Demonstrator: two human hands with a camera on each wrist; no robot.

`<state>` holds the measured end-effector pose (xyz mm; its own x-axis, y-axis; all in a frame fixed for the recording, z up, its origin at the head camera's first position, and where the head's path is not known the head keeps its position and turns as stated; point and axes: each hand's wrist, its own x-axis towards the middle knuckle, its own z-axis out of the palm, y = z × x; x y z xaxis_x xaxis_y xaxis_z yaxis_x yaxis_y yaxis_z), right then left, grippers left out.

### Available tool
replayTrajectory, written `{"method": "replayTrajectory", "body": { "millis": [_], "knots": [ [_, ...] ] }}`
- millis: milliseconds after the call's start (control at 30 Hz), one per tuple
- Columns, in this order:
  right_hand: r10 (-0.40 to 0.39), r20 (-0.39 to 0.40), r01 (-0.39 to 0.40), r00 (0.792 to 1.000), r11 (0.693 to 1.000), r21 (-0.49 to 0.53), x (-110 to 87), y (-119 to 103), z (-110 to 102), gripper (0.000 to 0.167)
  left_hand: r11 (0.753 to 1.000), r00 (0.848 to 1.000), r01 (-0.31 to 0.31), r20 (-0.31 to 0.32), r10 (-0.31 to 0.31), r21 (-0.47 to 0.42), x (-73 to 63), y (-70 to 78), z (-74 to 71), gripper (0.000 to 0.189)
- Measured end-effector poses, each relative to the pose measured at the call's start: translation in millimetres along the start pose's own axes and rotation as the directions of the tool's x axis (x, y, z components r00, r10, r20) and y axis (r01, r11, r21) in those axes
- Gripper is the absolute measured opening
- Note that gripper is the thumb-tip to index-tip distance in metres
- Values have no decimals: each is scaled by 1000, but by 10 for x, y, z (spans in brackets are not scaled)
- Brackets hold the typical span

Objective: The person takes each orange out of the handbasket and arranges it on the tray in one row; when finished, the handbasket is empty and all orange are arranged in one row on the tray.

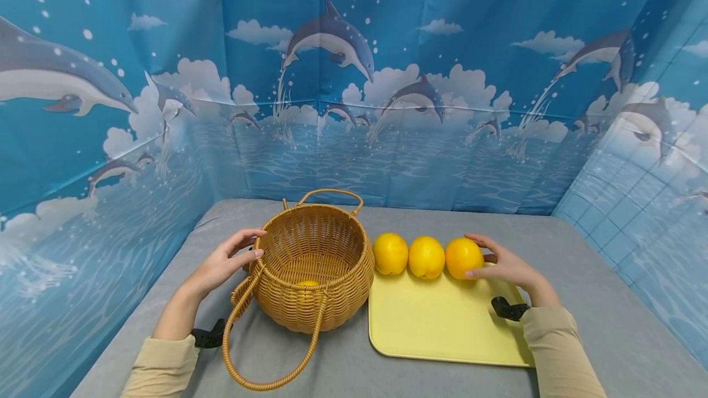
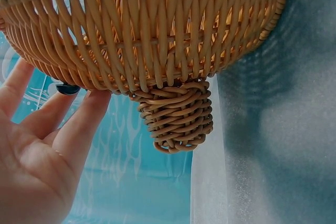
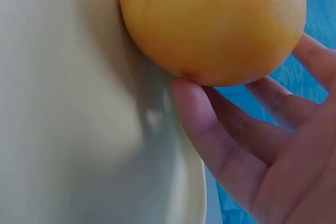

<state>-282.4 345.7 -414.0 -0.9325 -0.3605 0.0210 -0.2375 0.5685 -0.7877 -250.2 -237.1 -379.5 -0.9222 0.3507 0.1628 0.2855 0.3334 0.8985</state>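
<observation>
My left hand point(image 1: 221, 263) is at the left side of a round wicker basket point(image 1: 343, 293), fingertips and thumb right at its rim. In the left wrist view, straight fingers point(image 2: 86, 121) reach up to the woven wall. A yellow fruit point(image 1: 307, 284) shows low inside the basket. My right hand point(image 1: 509, 266) holds the rightmost orange point(image 1: 463, 258) between thumb and fingers, the thumb point(image 3: 197, 106) low on its skin. Two more oranges, a middle one point(image 1: 426, 257) and a left one point(image 1: 390, 253), line up beside it along the far side of a yellow tray point(image 1: 442, 330).
The basket's near handle point(image 1: 271, 382) hangs down onto the grey tabletop point(image 1: 332, 367), and its far handle point(image 1: 332, 191) stands up behind. The basket is close against the tray's left edge. A dolphin-print curtain point(image 1: 354, 158) closes off the back and sides.
</observation>
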Motion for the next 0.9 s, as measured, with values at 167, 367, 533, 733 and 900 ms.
{"method": "replayTrajectory", "body": {
  "millis": [167,367,533,733,900],
  "knots": [
    [3,17,-3,1000,1000,28,10,33,-7,87,1000,1000,-5,1,5,3,0,-1,-2,46],
    [-2,27,1,1000,999,49,17,40,-7,89,1000,1000,-14,9,14,2,-4,17,-2,45],
    [10,13,-10,1000,1000,24,2,-6,-11,87,1000,1000,-9,10,9,6,-4,17,-4,47],
    [17,15,-17,1000,1000,14,-10,-55,-28,82,1000,1000,-7,9,7,9,-2,6,-6,48],
    [-6,5,6,1000,1000,4,-14,-117,-58,77,1000,1000,-8,6,8,10,-2,15,-7,49]
  ]
}}
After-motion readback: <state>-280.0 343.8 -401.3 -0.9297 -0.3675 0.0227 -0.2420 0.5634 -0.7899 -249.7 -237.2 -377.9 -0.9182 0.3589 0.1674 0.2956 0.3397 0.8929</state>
